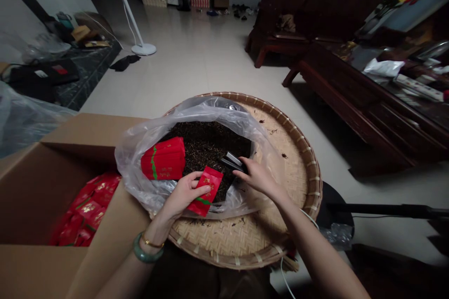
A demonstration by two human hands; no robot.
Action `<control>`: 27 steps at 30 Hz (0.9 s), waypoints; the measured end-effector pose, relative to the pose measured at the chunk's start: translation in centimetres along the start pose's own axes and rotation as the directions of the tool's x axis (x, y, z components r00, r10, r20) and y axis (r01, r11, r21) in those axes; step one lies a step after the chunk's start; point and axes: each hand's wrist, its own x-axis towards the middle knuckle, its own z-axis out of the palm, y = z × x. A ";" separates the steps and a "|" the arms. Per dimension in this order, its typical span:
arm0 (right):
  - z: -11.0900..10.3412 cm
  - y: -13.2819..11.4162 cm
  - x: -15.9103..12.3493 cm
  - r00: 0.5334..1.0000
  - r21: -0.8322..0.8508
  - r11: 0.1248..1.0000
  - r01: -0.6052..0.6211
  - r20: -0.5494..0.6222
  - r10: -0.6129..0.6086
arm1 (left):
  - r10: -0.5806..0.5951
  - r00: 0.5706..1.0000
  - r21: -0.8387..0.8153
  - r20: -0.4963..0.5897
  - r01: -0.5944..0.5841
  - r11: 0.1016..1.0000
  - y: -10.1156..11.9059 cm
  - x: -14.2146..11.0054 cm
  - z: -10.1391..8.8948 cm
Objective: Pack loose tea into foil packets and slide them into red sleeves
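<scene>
My left hand [190, 194] grips a small red packet [209, 186] with gold print and a green stripe, thumb on its face. In my right hand [257, 176] is a small black-and-silver stapler-like tool [233, 160], its tip over the dark loose tea leaves [210, 142]. These leaves fill a clear plastic bag [135, 149] whose mouth lies wide open. A neat stack of red packets [163, 158] rests at the bag's left side, on the leaves and plastic. Packet and tool are apart from each other.
Under the bag is a round woven bamboo tray [294, 159] with stray leaves on it. An open cardboard box [105, 243] at the left contains several red packets [91, 205]. A black stand [336, 208] is at the right, near a dark wooden table [351, 98].
</scene>
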 end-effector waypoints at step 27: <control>1.1 -4.5 0.4 0.998 0.856 0.515 -0.054 0.023 0.066 | 0.767 0.637 0.698 -0.073 -0.517 0.495 2.7 -2.8 -6.4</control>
